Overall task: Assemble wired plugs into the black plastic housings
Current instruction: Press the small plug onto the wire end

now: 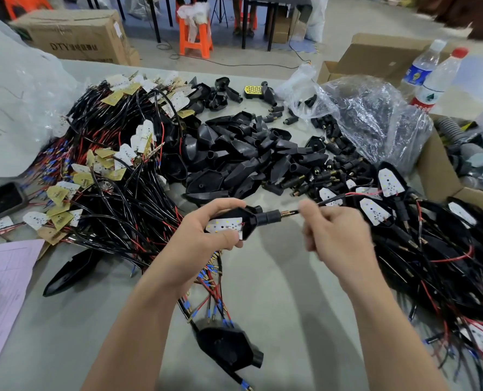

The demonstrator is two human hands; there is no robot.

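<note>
The left hand (206, 235) grips a black housing (248, 218) with a white board inside, while the blurred right hand (336, 235) pinches its wire (328, 200) above the surface (277, 292).

The middle of the table (277, 277) is being covered by a heap of housings (243, 159). To its left, a tangle of wired boards (107, 170) is being spread toward the left edge, where a phone (0, 200) is being kept, with a paper sheet (6, 272) below it in the lower left corner. To the right of the heap, a plastic bag (375, 119) is being kept just beside a cardboard box (438, 170), with two bottles (432, 77) in the upper right corner. Finished assemblies (432, 249) are being piled at lower right. In front of the heap, a held housing (248, 218) is being gripped by the left hand (206, 235), its wire (333, 197) being pinched by the right hand (336, 235). A lone housing (226, 348) is being left at bottom centre.
</note>
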